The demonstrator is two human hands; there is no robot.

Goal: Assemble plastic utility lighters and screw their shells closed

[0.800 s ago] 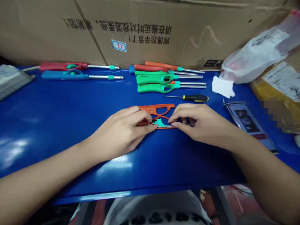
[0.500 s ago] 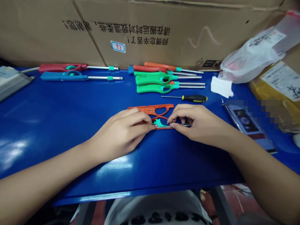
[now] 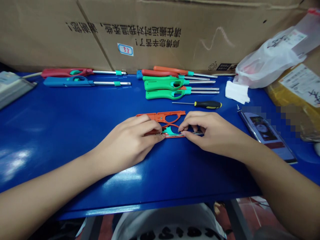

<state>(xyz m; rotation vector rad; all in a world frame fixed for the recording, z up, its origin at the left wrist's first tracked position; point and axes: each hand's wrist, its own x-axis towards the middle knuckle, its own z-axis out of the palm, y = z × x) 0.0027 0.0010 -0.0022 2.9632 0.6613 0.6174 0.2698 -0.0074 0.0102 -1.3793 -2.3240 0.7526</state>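
Observation:
An orange lighter casing half (image 3: 175, 136) lies on the blue table, a teal trigger (image 3: 171, 131) seated in it. My left hand (image 3: 135, 141) has its fingers closed on the left part of this casing, covering much of it. At the other end my right hand (image 3: 207, 131) pinches the lighter where its metal tube (image 3: 199, 133) begins; the palm hides part of the tube. Just behind, a second orange casing half (image 3: 172, 116) rests with its inner side up, its left end behind my left fingers. What my fingertips press on inside is too small to make out.
Green lighters (image 3: 162, 95) and orange-red ones lie at the back, near a screwdriver (image 3: 207, 105). A red lighter (image 3: 67, 72) and a blue lighter (image 3: 68, 81) are back left. A phone (image 3: 268, 136), white tissue (image 3: 237, 92) and plastic bag (image 3: 270, 63) stand right; a cardboard box (image 3: 150, 20) borders the back.
My left fingertips have shifted very slightly at the casing. The right hand keeps its pinch in the same spot. The picture on the phone screen differs.

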